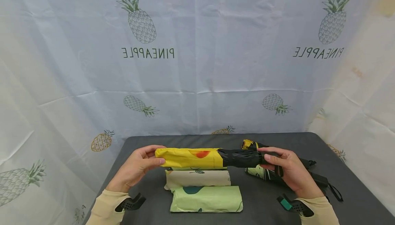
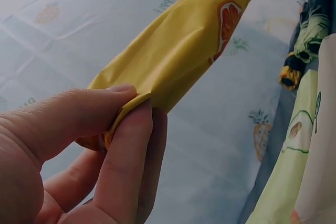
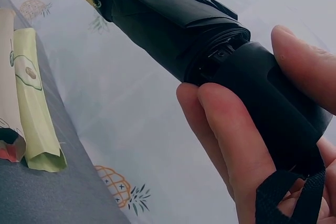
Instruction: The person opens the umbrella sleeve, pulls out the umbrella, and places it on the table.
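A folded black umbrella (image 1: 240,158) is held level above the table, its left part inside a yellow sleeve (image 1: 188,158) with an orange fruit print. My left hand (image 1: 139,166) pinches the sleeve's left end between thumb and fingers; the left wrist view shows the fabric creased there. Around the umbrella's black handle (image 3: 268,98) curl the thumb and fingers of my right hand (image 1: 287,166). A black wrist strap (image 3: 294,195) hangs from the handle's end. Bare black canopy shows between the sleeve's edge and the handle.
Below the held umbrella lie a green sleeve (image 1: 206,199), a cream sleeve (image 1: 197,178) and a light green avocado-print sleeve (image 3: 42,103). Folded umbrellas rest at the right, one green-patterned (image 1: 259,172), one yellow-tipped (image 1: 248,144). A pineapple-print curtain (image 1: 197,74) stands behind the grey table (image 1: 148,194).
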`<state>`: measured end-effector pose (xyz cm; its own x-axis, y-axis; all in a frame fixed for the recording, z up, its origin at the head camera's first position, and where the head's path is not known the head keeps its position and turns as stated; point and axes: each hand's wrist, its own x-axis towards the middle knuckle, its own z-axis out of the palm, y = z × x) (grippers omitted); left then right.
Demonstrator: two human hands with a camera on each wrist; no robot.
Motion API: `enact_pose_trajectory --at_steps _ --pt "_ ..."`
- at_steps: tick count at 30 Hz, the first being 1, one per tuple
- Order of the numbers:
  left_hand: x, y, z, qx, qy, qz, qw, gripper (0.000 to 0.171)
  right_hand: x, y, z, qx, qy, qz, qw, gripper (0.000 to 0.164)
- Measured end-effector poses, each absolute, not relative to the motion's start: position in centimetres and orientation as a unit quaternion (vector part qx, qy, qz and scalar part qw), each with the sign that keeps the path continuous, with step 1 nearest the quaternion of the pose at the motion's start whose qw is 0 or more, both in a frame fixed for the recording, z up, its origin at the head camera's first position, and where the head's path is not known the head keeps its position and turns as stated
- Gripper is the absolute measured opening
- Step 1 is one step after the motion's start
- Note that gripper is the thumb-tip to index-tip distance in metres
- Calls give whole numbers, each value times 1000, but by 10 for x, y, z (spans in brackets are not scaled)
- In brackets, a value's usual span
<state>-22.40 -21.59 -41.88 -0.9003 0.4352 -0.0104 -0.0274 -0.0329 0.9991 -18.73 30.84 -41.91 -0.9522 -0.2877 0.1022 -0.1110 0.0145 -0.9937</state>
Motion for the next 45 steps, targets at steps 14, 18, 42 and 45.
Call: enact_pose_trajectory --at_steps 14,18,42,45 --pt "-225 -218 -420 148 677 701 169 50 -186 311 -418 -146 706 -690 60 38" --pt "-226 -219 -420 145 675 704 169 49 -185 313 -417 -139 707 -690 64 38" --pt "-260 -217 -434 143 704 677 161 61 -155 393 -435 -38 705 -702 88 40" --pt "-267 -220 -437 126 708 676 158 63 -149 408 -437 -26 693 -713 99 41"
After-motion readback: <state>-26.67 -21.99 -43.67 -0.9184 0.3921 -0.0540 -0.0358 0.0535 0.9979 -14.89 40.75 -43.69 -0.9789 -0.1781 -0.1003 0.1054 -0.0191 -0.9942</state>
